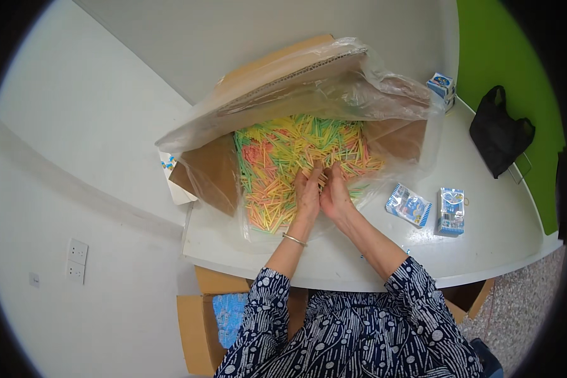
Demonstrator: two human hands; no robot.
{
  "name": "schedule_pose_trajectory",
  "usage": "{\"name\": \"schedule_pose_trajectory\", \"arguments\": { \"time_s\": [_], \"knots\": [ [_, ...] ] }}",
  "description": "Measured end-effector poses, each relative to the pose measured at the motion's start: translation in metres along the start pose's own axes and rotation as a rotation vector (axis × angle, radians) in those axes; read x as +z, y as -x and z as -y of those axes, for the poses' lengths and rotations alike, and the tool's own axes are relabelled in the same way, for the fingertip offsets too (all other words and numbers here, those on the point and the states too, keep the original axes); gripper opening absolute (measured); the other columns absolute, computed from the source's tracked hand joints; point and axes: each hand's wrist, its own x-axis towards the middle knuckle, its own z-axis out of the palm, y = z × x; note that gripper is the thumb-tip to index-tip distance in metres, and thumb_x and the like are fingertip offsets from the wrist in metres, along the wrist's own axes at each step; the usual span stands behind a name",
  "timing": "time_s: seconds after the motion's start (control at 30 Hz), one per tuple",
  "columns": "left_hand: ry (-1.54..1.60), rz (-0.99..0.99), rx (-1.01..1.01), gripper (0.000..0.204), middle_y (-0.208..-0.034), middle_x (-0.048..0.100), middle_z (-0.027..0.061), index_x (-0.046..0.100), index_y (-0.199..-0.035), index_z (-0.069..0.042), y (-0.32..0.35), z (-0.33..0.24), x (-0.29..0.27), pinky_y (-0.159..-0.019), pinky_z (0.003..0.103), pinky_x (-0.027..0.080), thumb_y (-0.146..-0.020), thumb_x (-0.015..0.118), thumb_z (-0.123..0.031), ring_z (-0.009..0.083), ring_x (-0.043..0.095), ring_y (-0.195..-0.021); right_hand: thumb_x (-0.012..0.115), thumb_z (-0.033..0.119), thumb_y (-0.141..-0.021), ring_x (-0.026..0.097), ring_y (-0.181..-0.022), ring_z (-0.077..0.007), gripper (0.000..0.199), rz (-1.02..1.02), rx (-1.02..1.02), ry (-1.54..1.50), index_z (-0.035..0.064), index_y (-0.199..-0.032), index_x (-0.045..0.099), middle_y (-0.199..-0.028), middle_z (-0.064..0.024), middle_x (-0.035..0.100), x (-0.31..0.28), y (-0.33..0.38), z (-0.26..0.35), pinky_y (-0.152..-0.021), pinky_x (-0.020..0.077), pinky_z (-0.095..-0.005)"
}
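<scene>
My 2 forearms reach forward, left hand [308,192] and right hand [335,191] pressed side by side, fingers curled downward.

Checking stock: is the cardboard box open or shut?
Open: the cardboard box has its flaps spread, and coloured sticks show inside the clear liner.

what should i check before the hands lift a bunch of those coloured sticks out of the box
1. Both hands in the pile: left hand and right hand pressed side by side on the coloured sticks. Ok.
2. Grip closed on a bunch: fingertips buried in the sticks. Cannot tell.
3. Cardboard box open, flaps out. Ok.
4. Plastic liner pulled back from the opening. Ok.
5. Bare white table for setting down, beside the small packets. Ok.
</scene>
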Motion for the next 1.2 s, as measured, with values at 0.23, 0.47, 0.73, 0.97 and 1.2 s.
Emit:
{"name": "schedule_pose_trajectory", "arguments": {
  "time_s": [0.23, 0.47, 0.73, 0.97, 1.2],
  "knots": [
    [-0.342, -0.037, 0.069, 0.029, -0.100, 0.059, 0.0029, 0.054, -0.111, 0.000, -0.003, -0.005, 0.004, -0.083, 0.027, 0.042, -0.093, 0.059, -0.022, 0.0113, 0.053, -0.093, 0.045, 0.058, -0.092, 0.033, -0.130, -0.0247, 0.071, 0.126, -0.009, 0.072, 0.0015, -0.133, 0.034, -0.140, -0.0151, 0.035, -0.012, -0.007, 0.002, -0.109, 0.0263, -0.0389],
    [-0.302, 0.086, 0.170, 0.035, -0.118, 0.060, 0.0099, 0.049, -0.126, 0.003, -0.018, -0.010, -0.006, -0.094, 0.029, 0.041, -0.098, 0.047, -0.018, 0.0155, 0.055, -0.106, 0.039, 0.056, -0.095, 0.023, -0.137, -0.0242, 0.072, 0.073, -0.117, 0.244, 0.0012, -0.141, 0.029, -0.146, -0.0141, 0.031, -0.006, 0.003, 0.017, -0.114, 0.0147, -0.0372],
    [-0.407, 0.078, 0.256, 0.038, -0.122, 0.058, 0.0099, 0.054, -0.121, 0.002, -0.022, -0.017, 0.004, -0.101, 0.032, 0.036, -0.099, 0.046, -0.028, 0.0183, 0.053, -0.112, 0.043, 0.059, -0.092, 0.025, -0.137, -0.0287, 0.086, 0.130, -0.201, 0.395, -0.0054, -0.143, 0.016, -0.148, -0.0210, 0.025, -0.024, 0.027, 0.061, -0.113, 0.0185, -0.0385],
    [-0.104, 0.179, 0.118, 0.033, -0.112, 0.060, 0.0088, 0.052, -0.113, 0.001, -0.023, -0.019, 0.004, -0.092, 0.029, 0.042, -0.100, 0.043, -0.028, 0.0151, 0.057, -0.101, 0.046, 0.039, -0.097, 0.058, -0.104, -0.0181, 0.047, 0.008, -0.461, 0.800, -0.0012, -0.121, 0.055, -0.113, -0.0127, 0.063, -0.071, 0.076, 0.130, -0.098, 0.0400, -0.0314],
    [-0.372, 0.184, 0.312, 0.030, -0.104, 0.060, 0.0059, 0.053, -0.110, -0.001, -0.021, 0.026, -0.007, -0.090, 0.030, 0.045, -0.100, 0.046, -0.028, 0.0138, 0.057, -0.094, 0.043, 0.035, -0.100, 0.056, -0.106, -0.0165, 0.047, -0.161, -0.553, 1.038, -0.0056, -0.122, 0.055, -0.110, -0.0124, 0.064, -0.099, 0.119, 0.152, -0.096, 0.0395, -0.0286]
  ]
}}
